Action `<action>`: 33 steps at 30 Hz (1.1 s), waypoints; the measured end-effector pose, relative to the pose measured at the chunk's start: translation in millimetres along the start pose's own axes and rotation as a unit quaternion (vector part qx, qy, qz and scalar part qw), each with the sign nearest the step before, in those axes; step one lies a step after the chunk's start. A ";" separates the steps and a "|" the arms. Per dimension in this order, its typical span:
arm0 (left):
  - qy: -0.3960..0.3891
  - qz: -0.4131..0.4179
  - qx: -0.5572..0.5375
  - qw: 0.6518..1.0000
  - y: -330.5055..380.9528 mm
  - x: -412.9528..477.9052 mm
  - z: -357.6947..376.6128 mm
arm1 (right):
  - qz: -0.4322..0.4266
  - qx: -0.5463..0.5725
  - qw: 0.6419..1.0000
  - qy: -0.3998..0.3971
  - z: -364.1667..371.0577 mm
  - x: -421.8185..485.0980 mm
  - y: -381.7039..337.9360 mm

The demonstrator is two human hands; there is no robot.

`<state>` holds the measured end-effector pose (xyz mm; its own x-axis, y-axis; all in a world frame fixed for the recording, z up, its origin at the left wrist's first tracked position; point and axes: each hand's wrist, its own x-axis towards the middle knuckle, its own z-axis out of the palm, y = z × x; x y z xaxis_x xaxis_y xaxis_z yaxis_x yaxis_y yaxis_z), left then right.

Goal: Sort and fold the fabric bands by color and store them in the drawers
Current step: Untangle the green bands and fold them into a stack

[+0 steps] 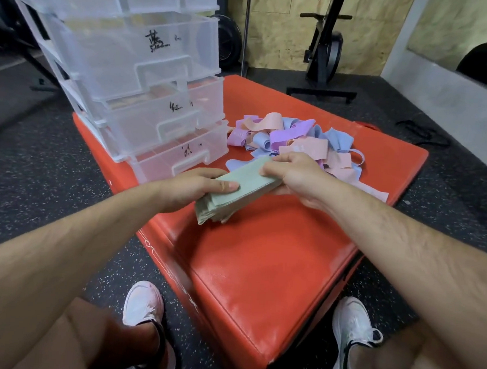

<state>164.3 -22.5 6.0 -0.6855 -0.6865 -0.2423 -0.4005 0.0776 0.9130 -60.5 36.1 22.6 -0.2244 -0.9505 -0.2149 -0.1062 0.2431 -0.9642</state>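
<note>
A folded stack of pale green bands (pixel 236 194) rests on the red padded box (pixel 261 255), held at both ends. My left hand (pixel 197 189) grips its near left end with the thumb on top. My right hand (pixel 291 172) pinches its far right end. Behind lies a loose heap of pink, purple and blue bands (pixel 292 141). A clear plastic drawer tower (pixel 146 75) stands at the box's left rear, its drawers pulled out stepwise, each with a handwritten black label. The lowest drawer (pixel 181 158) sits just beyond my left hand.
The red box stands on dark speckled rubber floor (pixel 54 157). My two white shoes (pixel 143 303) are at its near corner. An exercise machine stand (pixel 323 61) and a black weight plate (pixel 228 42) are at the back wall.
</note>
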 end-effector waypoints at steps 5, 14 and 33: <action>0.046 -0.008 -0.057 0.997 -8.5 -23.3 -11.9 | -0.003 0.019 1.000 -0.006 21.0 9.0 -1.1; 0.333 0.055 0.002 0.941 -32.9 -59.6 -29.8 | -0.103 -0.079 0.991 -0.030 96.1 35.4 3.8; 0.341 0.058 0.472 0.811 -66.5 -49.7 -34.7 | -0.262 -0.305 0.914 -0.045 119.1 65.1 37.0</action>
<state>246.1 -18.7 -31.2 -0.3857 -0.8497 0.3595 -0.8648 0.4687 0.1800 36.3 -39.9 -45.5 0.0896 -0.9726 0.2145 -0.7035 -0.2142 -0.6776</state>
